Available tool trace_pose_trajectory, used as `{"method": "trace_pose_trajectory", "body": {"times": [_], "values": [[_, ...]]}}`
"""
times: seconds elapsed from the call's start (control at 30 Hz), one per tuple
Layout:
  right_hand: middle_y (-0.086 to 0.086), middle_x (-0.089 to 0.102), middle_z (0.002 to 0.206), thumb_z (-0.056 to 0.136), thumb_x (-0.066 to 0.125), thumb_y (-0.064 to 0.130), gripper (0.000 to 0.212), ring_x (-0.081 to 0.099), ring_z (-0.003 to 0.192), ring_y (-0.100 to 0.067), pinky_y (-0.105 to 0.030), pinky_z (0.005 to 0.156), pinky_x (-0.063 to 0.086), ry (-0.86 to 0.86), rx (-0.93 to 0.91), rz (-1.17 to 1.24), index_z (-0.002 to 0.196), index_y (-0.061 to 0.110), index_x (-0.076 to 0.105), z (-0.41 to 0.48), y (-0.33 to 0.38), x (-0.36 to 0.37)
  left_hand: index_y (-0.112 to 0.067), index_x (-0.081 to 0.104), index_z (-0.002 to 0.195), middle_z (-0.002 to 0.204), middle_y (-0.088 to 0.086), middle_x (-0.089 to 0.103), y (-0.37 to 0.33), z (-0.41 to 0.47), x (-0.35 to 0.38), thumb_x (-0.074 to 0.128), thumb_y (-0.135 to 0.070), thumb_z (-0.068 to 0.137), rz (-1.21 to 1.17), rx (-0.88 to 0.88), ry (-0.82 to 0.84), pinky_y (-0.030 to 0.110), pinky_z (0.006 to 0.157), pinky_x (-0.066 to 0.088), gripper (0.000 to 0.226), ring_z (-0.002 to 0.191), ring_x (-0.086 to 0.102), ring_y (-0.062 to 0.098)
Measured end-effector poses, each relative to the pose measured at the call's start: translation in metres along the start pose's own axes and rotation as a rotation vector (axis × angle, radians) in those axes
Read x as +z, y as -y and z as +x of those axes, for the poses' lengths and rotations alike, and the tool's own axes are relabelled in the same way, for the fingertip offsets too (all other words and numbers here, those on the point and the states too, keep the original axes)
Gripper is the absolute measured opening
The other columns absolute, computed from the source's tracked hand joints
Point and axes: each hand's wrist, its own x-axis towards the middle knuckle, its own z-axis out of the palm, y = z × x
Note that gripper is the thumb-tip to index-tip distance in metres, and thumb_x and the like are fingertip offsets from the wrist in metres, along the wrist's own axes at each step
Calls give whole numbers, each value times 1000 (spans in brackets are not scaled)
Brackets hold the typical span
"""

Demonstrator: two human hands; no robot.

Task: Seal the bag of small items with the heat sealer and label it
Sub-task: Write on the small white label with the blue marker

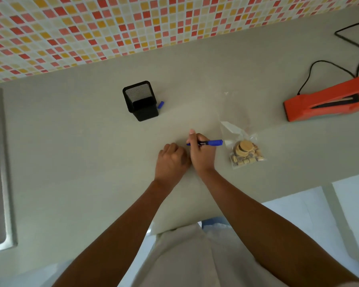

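Grey countertop [71, 152] runs beneath a red-and-yellow mosaic tile wall [91, 27]. An orange heat sealer [327, 102] sits far right, well apart from the clear plastic bag of wooden pieces [244, 150] lying just beside the right hand [201, 156], which grips a blue marker [212, 142]. The left hand [171, 160] is curled; whether it holds anything, I cannot tell. Labelling looks underway: press the surface flat and write slowly to avoid smearing.

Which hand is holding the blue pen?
The right hand grips the blue marker; the left hand beside it is curled, with no pen showing.
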Motion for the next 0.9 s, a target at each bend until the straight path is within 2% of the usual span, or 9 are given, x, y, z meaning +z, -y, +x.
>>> {"method": "trace_pose_trajectory", "body": {"times": [0.1, 0.23, 0.33, 0.5, 0.6, 0.77, 0.9], "values": [[-6, 69, 64, 101, 58, 27, 39, 65, 64, -12, -15, 61, 47, -21, -21, -57, 71, 3, 67, -1, -3, 4, -11, 63, 66, 66, 7, 58, -2, -2, 0, 52, -24, 80, -51, -13, -17, 35, 54, 45, 22, 63, 54, 26], [-11, 69, 67, 102, 56, 27, 40, 63, 62, -10, -11, 59, 45, -79, 42, -17, 74, 0, 64, 1, 1, 2, -10, 61, 75, 73, 6, 60, 1, -2, -1, 65, -26, 79, -96, -46, -9, 35, 59, 47, 16, 67, 54, 23], [-10, 58, 65, 104, 51, 28, 40, 56, 56, -8, -18, 57, 46, -131, 137, 121, 77, -1, 57, 10, 7, -2, -9, 64, 85, 82, 7, 63, 3, -3, 0, 74, -15, 76, -127, -19, -1, 37, 65, 48, 15, 75, 58, 27], [-6, 50, 64, 104, 47, 38, 38, 53, 61, -20, -34, 61, 50, -125, 215, 177, 73, 17, 49, 16, 8, -6, -11, 71, 98, 89, 7, 66, 1, 4, 9, 70, -9, 83, -136, 86, -27, 37, 68, 49, 15, 80, 59, 26], [-3, 51, 62, 104, 47, 39, 37, 54, 60, -20, -35, 62, 50, -128, 226, 173, 73, 19, 50, 15, 9, -5, -13, 73, 95, 86, 5, 66, -1, 8, 12, 66, -15, 88, -108, 88, -38, 37, 66, 48, 10, 77, 58, 24], [-9, 49, 62, 103, 48, 41, 42, 51, 59, -24, -39, 60, 47, -118, 215, 228, 71, 14, 52, 13, 8, -6, -12, 73, 83, 78, 6, 65, -1, 14, 13, 59, -19, 89, -114, 77, -79, 39, 61, 49, 17, 71, 57, 25], [-6, 58, 61, 103, 55, 29, 43, 54, 57, -16, -26, 58, 45, -101, 188, 262, 72, 0, 62, 11, 6, -8, -12, 73, 82, 77, 6, 65, 1, 13, 12, 69, -15, 85, -107, 94, -105, 38, 59, 48, 6, 69, 57, 27]]}}
